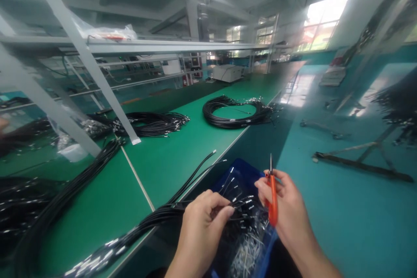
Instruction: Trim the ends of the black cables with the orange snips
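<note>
The left hand pinches black cables near their ends, thumb and fingers drawn close together, above the near blue bin, which contains loose white pieces. To its right, the right hand grips orange-handled cutters, the blades pointing upward, apart from the cables. The cables run left across the edge of the green bench. Caution: the left fingertips sit close to the cable ends; a misdirected blade could nick a finger or an adjacent cable. A slack pinch could let ends slip among the white pieces. Farther along lie a left coil and a right coil; the latter overhangs the edge, so a knock could dislodge it.
</note>
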The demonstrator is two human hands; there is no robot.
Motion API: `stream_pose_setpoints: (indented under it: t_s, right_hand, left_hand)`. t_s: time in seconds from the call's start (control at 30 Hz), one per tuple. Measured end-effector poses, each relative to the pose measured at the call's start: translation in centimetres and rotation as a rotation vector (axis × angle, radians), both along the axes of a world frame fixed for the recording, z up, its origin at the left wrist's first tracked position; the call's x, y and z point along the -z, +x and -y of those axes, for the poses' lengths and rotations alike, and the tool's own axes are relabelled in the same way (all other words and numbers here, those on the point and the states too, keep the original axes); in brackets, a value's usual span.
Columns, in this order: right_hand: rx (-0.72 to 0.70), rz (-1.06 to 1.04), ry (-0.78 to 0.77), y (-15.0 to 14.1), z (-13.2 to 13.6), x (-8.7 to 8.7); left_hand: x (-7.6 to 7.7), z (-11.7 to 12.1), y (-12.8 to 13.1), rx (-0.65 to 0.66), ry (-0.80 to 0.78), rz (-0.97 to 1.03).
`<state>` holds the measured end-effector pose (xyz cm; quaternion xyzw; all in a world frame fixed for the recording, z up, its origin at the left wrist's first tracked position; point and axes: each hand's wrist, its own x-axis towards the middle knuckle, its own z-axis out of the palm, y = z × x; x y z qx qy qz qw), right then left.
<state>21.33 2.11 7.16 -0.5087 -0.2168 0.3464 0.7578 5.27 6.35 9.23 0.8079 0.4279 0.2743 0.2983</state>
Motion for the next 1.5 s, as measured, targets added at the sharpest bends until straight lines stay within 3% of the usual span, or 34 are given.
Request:
stream_pose_setpoints:
  t_s: [0.2, 0.37, 0.5, 0.7, 0.8, 0.87, 1.03, 1.13, 1.5]
  right_hand:
    - [-0.224, -0.047, 0.014, -2.3, 0.5, 0.2]
    - [-0.082, -0.054, -0.008, -3.2, 0.0, 0.3]
    - [-0.010, 0.003, -0.035, -1.4, -0.7, 0.2]
    - [-0.010, 0.231, -0.184, 2.0, -1.5, 0.7]
    - [0.100, 0.379, -0.239, 1.7, -1.3, 1.2]
    - [0.081, 0.400, -0.215, 0.6, -0.9, 1.3]
    - [-0.205, 0.033, -0.131, -3.0, 0.0, 0.4]
    - [-0.214, -0.120, -0.076, -4.2, -0.2, 0.0]
    - [-0.317, -0.303, 0.001, -4.4, -0.5, 0.3]
  left_hand:
    - [0.6, -0.2, 0.7, 0.030, -0.099, 0.025]
    - [1.0, -0.1, 0.8, 0.026, -0.091, 0.006]
    - [1.1, 0.0, 0.2, 0.020, -0.142, 0.049]
    - [1.3, -0.2, -0.5, -0.010, -0.318, 0.221]
    - [1.4, -0.5, -0.3, -0.048, -0.360, 0.267]
    - [1.5, -0.6, -0.3, -0.042, -0.380, 0.299]
    - [1.8, -0.7, -0.3, -0.051, -0.454, 0.370]
    - [1.9, -0.8, -0.3, -0.046, -0.487, 0.394]
    - [2.3, -0.7, -0.5, 0.012, -0.564, 0.425]
